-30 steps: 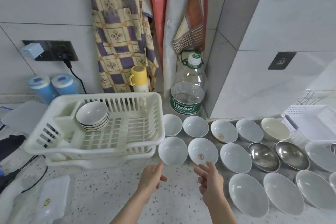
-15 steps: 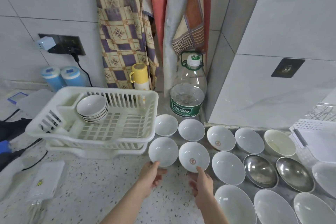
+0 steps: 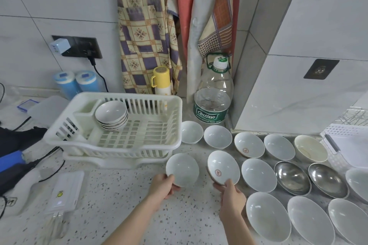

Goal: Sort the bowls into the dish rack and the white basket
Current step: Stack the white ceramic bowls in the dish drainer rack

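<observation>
My left hand (image 3: 162,187) grips the near rim of a plain white bowl (image 3: 182,169), tilted up off the counter. My right hand (image 3: 232,197) pinches the near rim of a white bowl with a red emblem (image 3: 223,167), also tilted. The white dish rack (image 3: 119,141) stands to the left with a stack of small bowls (image 3: 111,114) in its back left corner. The white basket (image 3: 350,145) sits at the far right edge. Several more white bowls and two steel bowls (image 3: 292,177) lie in rows on the counter to the right.
A large water bottle (image 3: 214,95) and a yellow cup (image 3: 161,80) stand behind the rack by hanging cloths. Two blue canisters (image 3: 75,83), cables, a white power bank (image 3: 63,193) and dark items crowd the left. A tiled wall corner juts out at right.
Both hands reached forward from open to take hold of the two nearest bowls and tipped them up off the counter. The view shifted closer and leftward.
</observation>
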`<action>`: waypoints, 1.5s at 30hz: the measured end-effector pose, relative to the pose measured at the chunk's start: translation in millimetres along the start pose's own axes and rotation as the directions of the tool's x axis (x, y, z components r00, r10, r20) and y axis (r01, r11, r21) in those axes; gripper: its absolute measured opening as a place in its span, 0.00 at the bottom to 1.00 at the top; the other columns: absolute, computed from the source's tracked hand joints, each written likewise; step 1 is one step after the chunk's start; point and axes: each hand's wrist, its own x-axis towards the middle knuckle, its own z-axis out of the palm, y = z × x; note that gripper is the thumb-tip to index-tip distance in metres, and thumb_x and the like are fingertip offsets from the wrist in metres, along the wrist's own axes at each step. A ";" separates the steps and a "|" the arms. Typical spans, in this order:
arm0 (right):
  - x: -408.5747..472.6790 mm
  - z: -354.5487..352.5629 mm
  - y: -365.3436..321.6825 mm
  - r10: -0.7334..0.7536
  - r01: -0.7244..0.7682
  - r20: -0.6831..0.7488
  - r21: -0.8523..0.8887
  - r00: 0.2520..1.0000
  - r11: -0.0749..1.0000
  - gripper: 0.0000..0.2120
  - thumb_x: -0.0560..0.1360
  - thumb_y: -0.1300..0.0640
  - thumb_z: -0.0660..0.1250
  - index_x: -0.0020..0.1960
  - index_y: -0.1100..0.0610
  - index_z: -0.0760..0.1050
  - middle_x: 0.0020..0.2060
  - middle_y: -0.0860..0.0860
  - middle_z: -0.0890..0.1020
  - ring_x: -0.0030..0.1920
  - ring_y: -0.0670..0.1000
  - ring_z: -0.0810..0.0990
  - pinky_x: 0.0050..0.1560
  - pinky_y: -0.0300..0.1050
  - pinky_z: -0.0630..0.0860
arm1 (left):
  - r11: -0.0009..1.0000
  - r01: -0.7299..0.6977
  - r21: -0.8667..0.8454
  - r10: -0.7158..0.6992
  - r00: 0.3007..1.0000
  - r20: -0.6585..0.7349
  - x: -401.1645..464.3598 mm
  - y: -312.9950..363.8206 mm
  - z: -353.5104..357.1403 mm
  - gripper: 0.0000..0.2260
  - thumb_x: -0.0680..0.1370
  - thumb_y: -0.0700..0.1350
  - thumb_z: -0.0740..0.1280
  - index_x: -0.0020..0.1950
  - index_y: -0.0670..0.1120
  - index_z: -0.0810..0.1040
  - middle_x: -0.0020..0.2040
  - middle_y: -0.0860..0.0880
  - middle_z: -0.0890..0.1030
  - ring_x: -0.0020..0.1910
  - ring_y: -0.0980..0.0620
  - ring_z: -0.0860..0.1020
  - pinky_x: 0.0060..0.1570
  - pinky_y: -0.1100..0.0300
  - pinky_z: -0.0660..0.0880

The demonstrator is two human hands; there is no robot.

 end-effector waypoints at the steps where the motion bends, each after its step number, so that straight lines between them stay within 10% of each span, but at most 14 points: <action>1: -6.3 2.5 -2.1 -0.021 0.022 -0.012 0.024 1.000 0.999 0.06 0.73 0.60 0.62 0.42 0.60 0.77 0.30 0.55 0.85 0.26 0.49 0.59 0.26 0.42 0.60 | 0.999 -0.009 0.045 0.008 1.000 0.028 -3.0 0.1 -6.3 0.07 0.79 0.40 0.60 0.50 0.42 0.78 0.33 0.45 0.86 0.20 0.57 0.70 0.21 0.66 0.63; 11: -77.7 48.9 -60.2 -0.453 0.436 0.095 0.157 0.886 0.886 0.16 0.71 0.65 0.60 0.26 0.53 0.65 0.24 0.50 0.80 0.23 0.45 0.58 0.20 0.35 0.56 | 0.960 -0.198 0.196 0.111 0.917 0.382 -29.1 54.6 -123.0 0.09 0.72 0.40 0.60 0.49 0.40 0.76 0.35 0.41 0.85 0.24 0.54 0.71 0.23 0.65 0.60; 20: -101.9 139.6 -65.3 -0.613 0.646 0.255 -0.067 0.747 0.760 0.18 0.72 0.64 0.61 0.25 0.54 0.63 0.22 0.48 0.64 0.29 0.50 0.60 0.31 0.44 0.57 | 0.955 -0.284 -0.091 0.298 0.918 0.264 -4.6 81.4 -237.1 0.04 0.76 0.36 0.60 0.46 0.39 0.73 0.36 0.36 0.84 0.23 0.52 0.69 0.21 0.64 0.60; 26: -99.6 196.5 -48.4 -0.497 0.601 0.351 -0.330 0.794 0.727 0.10 0.75 0.59 0.61 0.39 0.58 0.79 0.25 0.46 0.83 0.32 0.46 0.79 0.34 0.43 0.70 | 0.945 -0.303 -0.122 0.312 0.948 0.065 30.0 83.7 -286.2 0.09 0.77 0.38 0.59 0.52 0.39 0.77 0.39 0.38 0.86 0.23 0.54 0.71 0.21 0.63 0.64; 45: -43.5 298.1 -38.4 -0.231 0.454 0.404 -0.644 0.885 0.616 0.15 0.74 0.59 0.58 0.55 0.61 0.78 0.25 0.51 0.84 0.26 0.45 0.77 0.29 0.36 0.71 | 0.875 -0.376 -0.306 0.348 0.927 -0.144 98.2 111.6 -280.9 0.08 0.77 0.35 0.58 0.49 0.35 0.76 0.35 0.41 0.85 0.21 0.54 0.66 0.22 0.62 0.62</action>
